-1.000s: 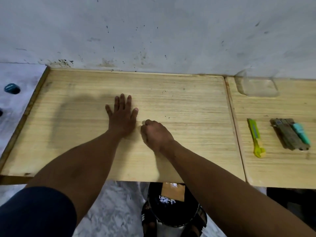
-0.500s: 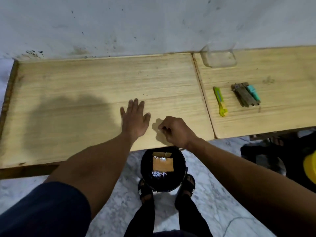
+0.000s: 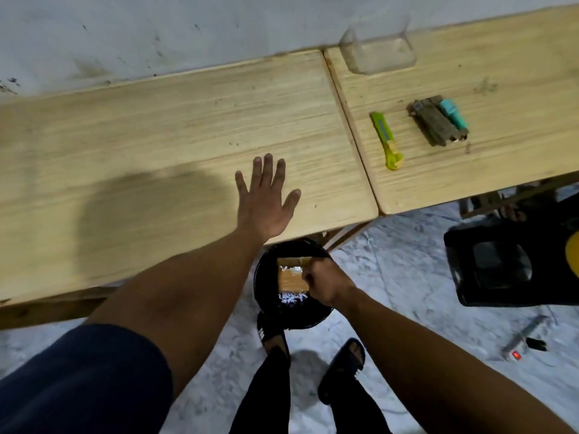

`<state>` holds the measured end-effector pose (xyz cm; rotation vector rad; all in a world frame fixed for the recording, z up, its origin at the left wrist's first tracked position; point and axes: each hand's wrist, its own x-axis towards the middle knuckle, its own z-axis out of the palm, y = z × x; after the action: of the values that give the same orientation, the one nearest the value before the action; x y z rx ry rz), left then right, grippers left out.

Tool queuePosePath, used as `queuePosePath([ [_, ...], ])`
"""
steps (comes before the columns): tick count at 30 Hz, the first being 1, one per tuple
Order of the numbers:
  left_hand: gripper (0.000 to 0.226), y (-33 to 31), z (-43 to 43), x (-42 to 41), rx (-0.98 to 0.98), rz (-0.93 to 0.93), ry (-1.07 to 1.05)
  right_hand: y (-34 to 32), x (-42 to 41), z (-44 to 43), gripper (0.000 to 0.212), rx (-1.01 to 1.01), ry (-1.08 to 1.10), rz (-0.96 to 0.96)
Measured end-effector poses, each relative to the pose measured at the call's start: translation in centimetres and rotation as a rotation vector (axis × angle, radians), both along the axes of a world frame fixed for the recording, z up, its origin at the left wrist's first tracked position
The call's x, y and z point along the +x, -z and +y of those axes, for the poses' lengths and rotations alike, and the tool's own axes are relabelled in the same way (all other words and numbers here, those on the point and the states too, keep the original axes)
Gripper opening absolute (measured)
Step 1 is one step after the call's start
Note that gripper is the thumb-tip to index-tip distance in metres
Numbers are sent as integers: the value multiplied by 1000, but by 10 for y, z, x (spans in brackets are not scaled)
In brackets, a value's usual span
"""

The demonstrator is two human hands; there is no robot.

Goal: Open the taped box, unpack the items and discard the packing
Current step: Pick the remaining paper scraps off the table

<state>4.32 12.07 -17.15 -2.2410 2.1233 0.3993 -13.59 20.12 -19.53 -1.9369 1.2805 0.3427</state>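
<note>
**Operator:** Pale, scuffed wall (image 3: 156, 29) runs along the back, and under it I've got two light wooden table (image 3: 141, 126) tops butted together, with marbled grey floor (image 3: 391, 277) below.

**Colleague:** Where are the hands?

**Operator:** My left hand (image 3: 266, 202) lies flat on the near edge of the left table, fingers (image 3: 261, 170) spread and released, holding nothing. My right hand (image 3: 324, 283) is off the table, at about 5 o'clock from the left one, down over the black bucket (image 3: 266, 296) on the floor. Its fingers are clenched into a fist; whether they pinch anything I cannot tell.

**Colleague:** And the box?

**Operator:** Brown cardboard (image 3: 289, 278) sits inside the bucket, just beside my right fist at its 9 o'clock, with white packing scraps (image 3: 291, 298) below it. Whether that cardboard is the whole box or a piece, I cannot tell.

**Colleague:** Anything on the right table?

**Operator:** A yellow-green utility knife (image 3: 387, 140) lies at 2 o'clock from my left hand, near the seam. At its 3 o'clock there is a dark brown oblong bundle (image 3: 434, 123), and a teal item (image 3: 452, 112) touches its far side. A clear plastic container (image 3: 379, 47) stands by the wall at 12 o'clock from the knife.

**Colleague:** Floor?

**Operator:** My feet in black sandals (image 3: 271, 332) stand just behind the bucket, and a black crate (image 3: 501, 270) sits at 3 o'clock from it
</note>
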Motion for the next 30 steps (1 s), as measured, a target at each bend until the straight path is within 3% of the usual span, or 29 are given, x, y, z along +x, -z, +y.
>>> queuePosePath([
  [9,71,3,-1,3,-36,51,-1,20,9,-1,42,113,16,162],
  [18,72,-2,0,4,-18,60,0,7,-14,-4,52,124,83,96],
  [21,72,-7,0,6,2,102,-13,-17,-28,-5,39,-27,83,-50],
  [24,69,-20,-6,12,45,121,-8,-52,-52,-14,30,-228,231,-171],
  [27,62,-38,-21,20,61,138,-23,-86,-86,-39,16,-517,445,-205],
  [30,55,-55,-34,24,48,165,-82,-118,-112,-75,9,-630,575,-184],
])
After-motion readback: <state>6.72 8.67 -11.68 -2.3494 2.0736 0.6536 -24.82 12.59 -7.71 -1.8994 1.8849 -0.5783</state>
